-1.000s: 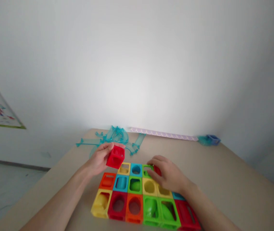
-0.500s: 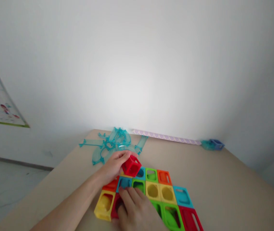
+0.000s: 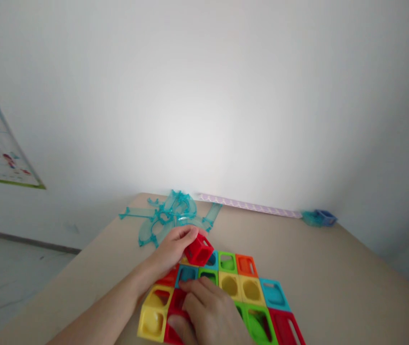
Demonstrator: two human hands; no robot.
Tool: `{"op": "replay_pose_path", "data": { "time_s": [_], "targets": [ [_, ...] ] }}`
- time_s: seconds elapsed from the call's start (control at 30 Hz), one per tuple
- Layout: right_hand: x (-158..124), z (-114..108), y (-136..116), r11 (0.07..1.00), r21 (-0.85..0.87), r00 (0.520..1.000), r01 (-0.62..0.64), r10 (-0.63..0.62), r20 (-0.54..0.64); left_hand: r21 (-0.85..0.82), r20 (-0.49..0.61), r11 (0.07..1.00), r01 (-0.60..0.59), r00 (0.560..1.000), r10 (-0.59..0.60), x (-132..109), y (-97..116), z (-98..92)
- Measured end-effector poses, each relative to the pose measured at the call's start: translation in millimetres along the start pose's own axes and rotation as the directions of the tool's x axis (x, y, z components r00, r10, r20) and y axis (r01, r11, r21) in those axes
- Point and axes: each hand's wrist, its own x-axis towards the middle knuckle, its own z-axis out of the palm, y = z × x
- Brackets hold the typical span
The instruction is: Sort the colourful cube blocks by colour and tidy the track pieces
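Note:
A hollow red cube block [image 3: 198,250] is in my left hand [image 3: 176,242], closed around it just above the far left part of a joined sheet of coloured blocks. My right hand [image 3: 211,311] is at the near left of the sheet, its thumb and fingers closed on a red block [image 3: 176,309] that they partly cover. Beside this block is a yellow block [image 3: 153,322], with a top face and a front face showing. Blue [image 3: 187,274], green, orange and yellow [image 3: 229,284] blocks with window-like openings make up the sheet. My right hand hides part of it.
Translucent teal track pieces [image 3: 168,215] lie in a loose pile at the table's back left. A long patterned purple strip [image 3: 251,205] runs along the wall. At the back right are a teal piece [image 3: 311,219] and a dark blue block [image 3: 325,218].
The yellow and red blocks at the near left have tipped, so more of their front faces shows. My right thumb has moved down and toward me. The left hand has hardly moved.

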Motion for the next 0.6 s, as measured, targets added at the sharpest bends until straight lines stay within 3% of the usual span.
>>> {"op": "replay_pose_path", "data": {
  "time_s": [0.13,0.23,0.3,0.37,0.5,0.6],
  "targets": [
    [-1,8,2,0.987,-0.135,0.995,0.088,-0.092,-0.025,0.057,-0.107,0.998,0.004,0.994,0.002,-13,6,14.0],
    [-2,12,2,0.973,-0.201,0.993,0.111,-0.117,-0.016,0.039,-0.286,0.998,-0.052,0.956,0.060,-23,3,29.5],
    [-2,12,2,0.972,-0.211,0.995,0.101,-0.104,0.000,0.054,-0.317,0.995,-0.079,0.944,0.092,-25,0,37.2],
    [-1,11,1,0.982,-0.178,0.998,0.060,-0.056,0.031,-0.009,-0.305,0.998,-0.069,0.950,0.063,-24,-3,40.5],
    [-2,5,2,0.997,-0.002,0.994,-0.072,0.072,0.077,-0.325,-0.334,0.945,-0.024,0.938,-0.091,-15,-5,36.5],
    [-3,-3,2,0.973,0.168,0.987,-0.158,0.152,0.046,-0.401,-0.331,0.916,-0.017,0.935,-0.128,-10,-4,32.1]
  ]
}}
